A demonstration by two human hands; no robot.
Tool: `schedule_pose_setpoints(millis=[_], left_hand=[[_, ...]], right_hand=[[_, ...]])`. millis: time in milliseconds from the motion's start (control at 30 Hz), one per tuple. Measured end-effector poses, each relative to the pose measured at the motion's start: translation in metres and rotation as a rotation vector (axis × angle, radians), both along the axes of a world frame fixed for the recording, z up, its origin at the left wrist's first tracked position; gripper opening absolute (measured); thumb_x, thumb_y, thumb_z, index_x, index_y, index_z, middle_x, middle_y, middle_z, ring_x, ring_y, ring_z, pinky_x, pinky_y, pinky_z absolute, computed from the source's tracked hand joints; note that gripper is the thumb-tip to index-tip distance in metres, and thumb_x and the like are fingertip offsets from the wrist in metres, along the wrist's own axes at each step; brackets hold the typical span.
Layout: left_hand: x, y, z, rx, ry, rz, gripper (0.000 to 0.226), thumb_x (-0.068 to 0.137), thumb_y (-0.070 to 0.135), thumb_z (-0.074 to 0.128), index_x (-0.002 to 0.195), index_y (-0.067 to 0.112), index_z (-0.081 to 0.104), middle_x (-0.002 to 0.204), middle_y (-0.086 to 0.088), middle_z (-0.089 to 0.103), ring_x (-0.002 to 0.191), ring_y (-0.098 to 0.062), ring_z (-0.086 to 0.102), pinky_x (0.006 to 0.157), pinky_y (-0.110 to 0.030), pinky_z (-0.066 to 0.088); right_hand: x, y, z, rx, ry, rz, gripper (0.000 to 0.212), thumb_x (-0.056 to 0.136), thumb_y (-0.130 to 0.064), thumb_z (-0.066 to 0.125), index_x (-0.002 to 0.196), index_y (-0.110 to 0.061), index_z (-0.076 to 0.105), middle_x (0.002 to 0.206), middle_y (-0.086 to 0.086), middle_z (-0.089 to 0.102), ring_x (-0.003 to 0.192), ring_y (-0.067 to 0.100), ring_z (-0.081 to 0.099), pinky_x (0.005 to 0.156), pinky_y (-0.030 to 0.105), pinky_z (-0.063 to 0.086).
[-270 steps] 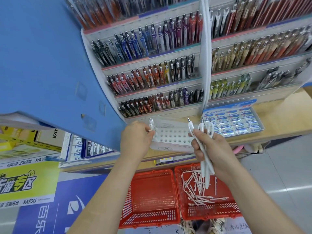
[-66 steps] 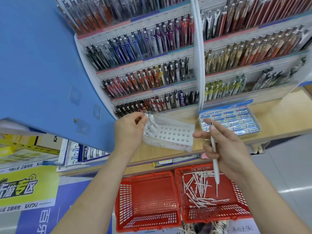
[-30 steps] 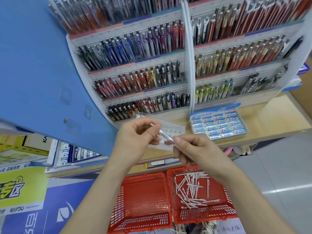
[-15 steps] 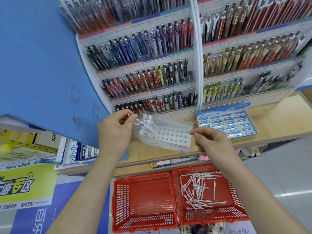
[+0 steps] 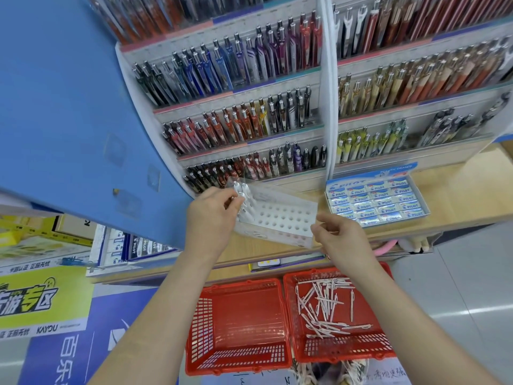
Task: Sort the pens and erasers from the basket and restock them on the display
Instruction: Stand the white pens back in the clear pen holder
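**Hands.** The left hand had its fingers curled, thumb and fingertips pinching the left end of the clear pen tray, against the few white pens standing in its holes. The tray sat tilted above the wooden shelf. The right hand held nothing; its fingers were loosely curled, thumb and forefinger slightly apart, just beside the tray's right corner. Contact there could not be confirmed.

**Stock.** Loose white pens lay in the right red basket. Boxed erasers sat on the shelf, right of the tray.
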State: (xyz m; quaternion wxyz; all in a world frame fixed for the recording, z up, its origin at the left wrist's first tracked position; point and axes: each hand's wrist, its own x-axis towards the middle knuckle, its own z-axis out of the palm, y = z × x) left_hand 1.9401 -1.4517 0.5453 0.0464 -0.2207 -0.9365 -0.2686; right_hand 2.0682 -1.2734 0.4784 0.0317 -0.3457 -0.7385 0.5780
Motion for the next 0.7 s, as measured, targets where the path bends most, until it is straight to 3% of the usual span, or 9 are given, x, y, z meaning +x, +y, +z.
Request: schedule_pose_setpoints(millis=[100,233,500,700], left_hand=[[-0.001,0.0,0.001,-0.109,-0.007,-0.075,0.015,0.089,0.023,0.063,0.084,0.011,0.073,0.075,-0.003,0.064,0.072,-0.02,0.058,0.066,-0.037,0.048],[-0.007,0.002,0.006,-0.212,-0.03,-0.074,0.015,0.09,0.024,0.062,0.089,0.013,0.072,0.077,-0.004,0.07,0.074,-0.024,0.063,0.068,-0.038,0.051],[-0.016,0.001,-0.001,-0.244,-0.037,-0.04,0.01,0.084,0.023,0.067,0.088,0.017,0.075,0.082,-0.003,0.064,0.085,-0.024,0.057,0.073,-0.038,0.049],[-0.016,0.003,-0.003,-0.258,-0.039,-0.028,0.011,0.085,0.022,0.066,0.089,0.017,0.075,0.084,0.0,0.062,0.083,-0.021,0.057,0.071,-0.034,0.048]], right_hand=[[-0.002,0.0,-0.001,0.021,-0.011,-0.004,0.031,0.088,-0.021,0.065,0.117,-0.009,0.065,0.075,-0.009,0.061,0.069,0.014,0.058,0.072,0.03,0.045],[-0.004,0.0,-0.003,0.05,-0.039,0.004,0.034,0.087,-0.024,0.066,0.118,-0.01,0.063,0.079,-0.004,0.066,0.082,0.023,0.065,0.08,0.041,0.052],[-0.006,-0.001,-0.002,0.031,-0.047,-0.043,0.031,0.087,-0.021,0.066,0.117,-0.012,0.065,0.077,-0.01,0.064,0.069,0.018,0.068,0.079,0.041,0.055],[-0.008,-0.005,-0.003,-0.019,-0.029,-0.076,0.032,0.09,-0.019,0.064,0.12,-0.008,0.063,0.079,-0.002,0.063,0.059,0.016,0.067,0.073,0.045,0.058]])
